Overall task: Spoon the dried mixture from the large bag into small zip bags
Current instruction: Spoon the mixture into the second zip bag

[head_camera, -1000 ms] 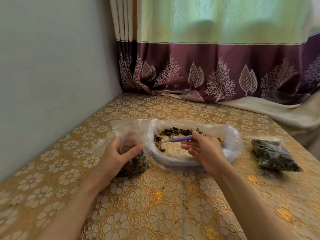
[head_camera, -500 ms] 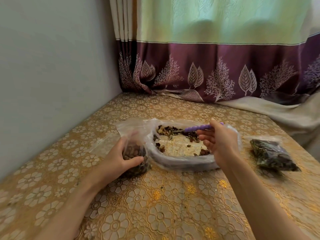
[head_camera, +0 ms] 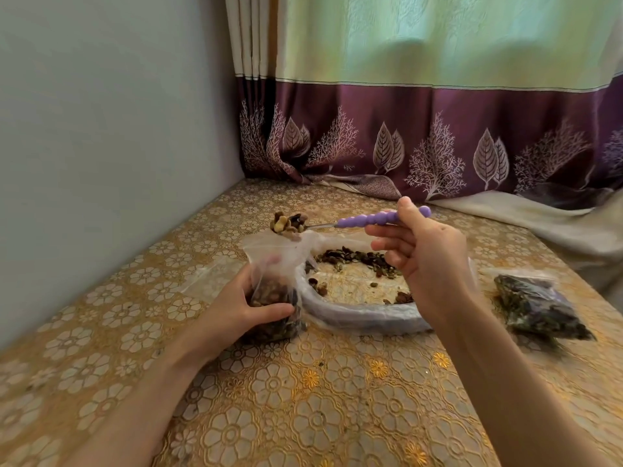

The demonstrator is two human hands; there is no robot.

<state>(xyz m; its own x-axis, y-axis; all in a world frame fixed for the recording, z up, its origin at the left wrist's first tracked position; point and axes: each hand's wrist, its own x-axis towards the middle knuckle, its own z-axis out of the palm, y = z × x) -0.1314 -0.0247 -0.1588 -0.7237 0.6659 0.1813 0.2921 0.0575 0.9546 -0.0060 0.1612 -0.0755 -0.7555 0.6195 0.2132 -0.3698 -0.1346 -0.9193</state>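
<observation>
The right hand point(head_camera: 426, 264) pinches the purple beaded handle of the spoon point(head_camera: 350, 222) between thumb and curled fingers, and the bowl is heaped with dried mixture point(head_camera: 289, 224), poised right above the open mouth of the small zip bag point(head_camera: 274, 288). The left hand point(head_camera: 236, 311) grips that bag around its lower half, thumb across the front, the other fingers wrapped behind, and it stands upright on the table point(head_camera: 303, 399), already partly full of brown pieces. Just to its right, touching it, the large bag point(head_camera: 360, 318) lies with its rim rolled down, only a thin scatter of mixture along the far side and a few bits near the front, bare plastic showing in the middle. Well over to the right, apart from everything, a filled zip bag point(head_camera: 539, 308) of dark contents lies flat on the gold floral cloth. Behind, a purple curtain point(head_camera: 438, 136) with leaf prints hangs to the tabletop, and a plain wall point(head_camera: 101, 146) closes the left side.
</observation>
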